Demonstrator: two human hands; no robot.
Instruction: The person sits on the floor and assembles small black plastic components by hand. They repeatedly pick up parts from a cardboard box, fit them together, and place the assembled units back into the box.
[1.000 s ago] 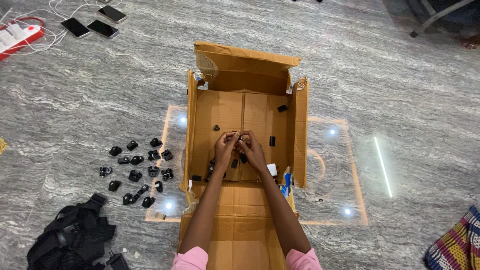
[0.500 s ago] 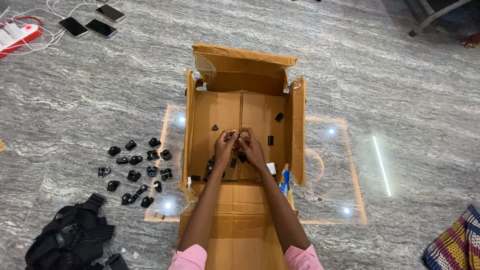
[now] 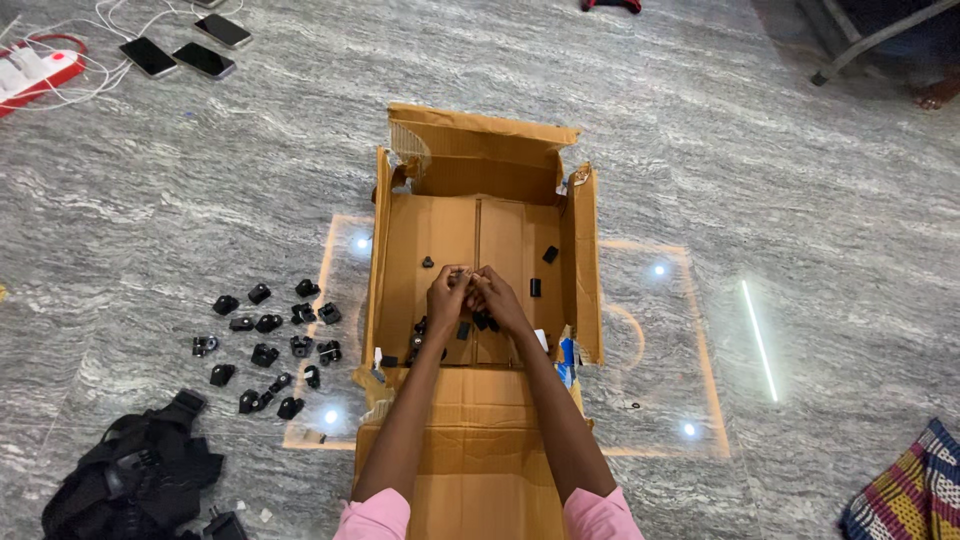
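Observation:
An open brown cardboard box point(image 3: 398, 250) lies on the grey marble floor with its flaps spread. My left hand point(image 3: 447, 296) and my right hand point(image 3: 497, 298) meet over the middle of the box, fingertips pinched together on a small part too tiny to make out. Several small black plastic pieces point(image 3: 478, 322) lie on the box floor under and around my hands, with single ones further off point(image 3: 550, 254). To the left of the box, several similar black pieces point(image 3: 268, 335) are spread on the floor.
A heap of black straps point(image 3: 135, 470) lies at bottom left. Phones point(image 3: 178, 55) and a red and white power strip point(image 3: 35, 70) with cables sit at top left. A striped cloth point(image 3: 905, 495) is at bottom right. A chair leg point(image 3: 860, 45) stands top right.
My hands stay together over the box centre, shifting only slightly. The view has tilted a little.

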